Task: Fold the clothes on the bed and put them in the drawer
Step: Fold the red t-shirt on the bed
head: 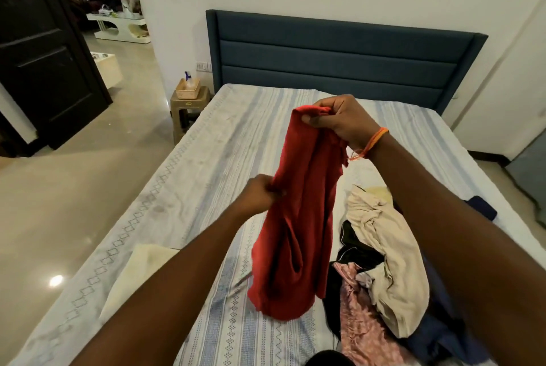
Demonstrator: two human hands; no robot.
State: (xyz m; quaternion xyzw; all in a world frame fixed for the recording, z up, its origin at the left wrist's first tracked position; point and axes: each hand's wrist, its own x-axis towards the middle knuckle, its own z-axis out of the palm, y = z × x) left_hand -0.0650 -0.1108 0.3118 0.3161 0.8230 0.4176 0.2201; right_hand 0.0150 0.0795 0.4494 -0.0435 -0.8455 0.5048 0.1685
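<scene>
A red garment (298,218) hangs above the bed (206,159), bunched and drooping down to the sheet. My right hand (339,122) grips its top edge, held high over the middle of the bed. Lower and to the left, my left hand (260,191) pinches the garment's left side. A heap of unfolded clothes lies on the bed's right side: a cream piece (393,253), a pink patterned piece (363,318), black and dark blue cloth beneath. A pale yellow folded cloth (139,274) lies at the bed's left edge.
A blue headboard (339,58) stands at the far end. A beige stool (189,105) with a small basket stands at the bed's left. A dark door (44,49) is open on the left, with glossy floor beyond. A person sits in the far room. No drawer shows.
</scene>
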